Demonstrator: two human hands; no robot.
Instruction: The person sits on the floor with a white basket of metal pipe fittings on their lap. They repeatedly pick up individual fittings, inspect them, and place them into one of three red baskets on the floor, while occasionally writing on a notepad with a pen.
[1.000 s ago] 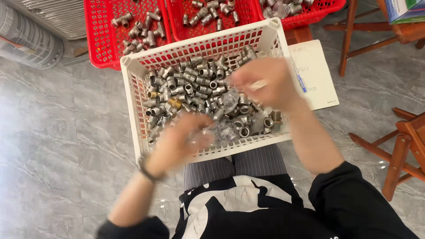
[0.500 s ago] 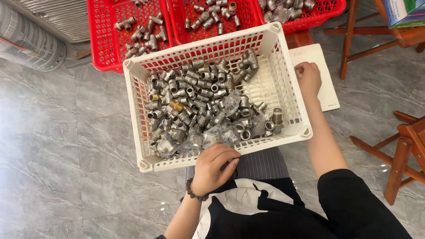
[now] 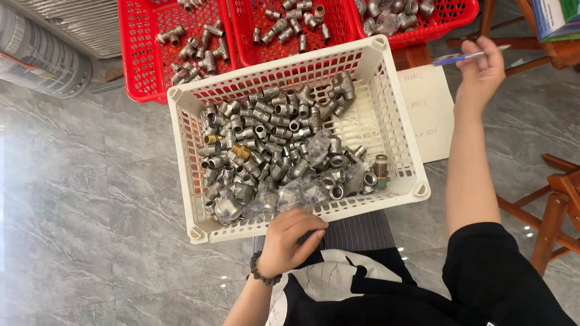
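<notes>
Left hand (image 3: 289,241) curled over white basket (image 3: 396,130) rim; right hand (image 3: 481,72) pinching pen (image 3: 468,57); could tip, spilling metal fittings (image 3: 272,151).

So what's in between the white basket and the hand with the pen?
In the head view, a sheet of white paper lies between the white basket and the right hand holding the pen.

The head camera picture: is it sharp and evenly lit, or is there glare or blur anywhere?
Head view: even, soft light, faint shadows; the metal fittings in the white basket look sharp, with small glints; the grey floor shows a mild sheen; the right hand with its pen is slightly soft; the left hand is clear.
</notes>
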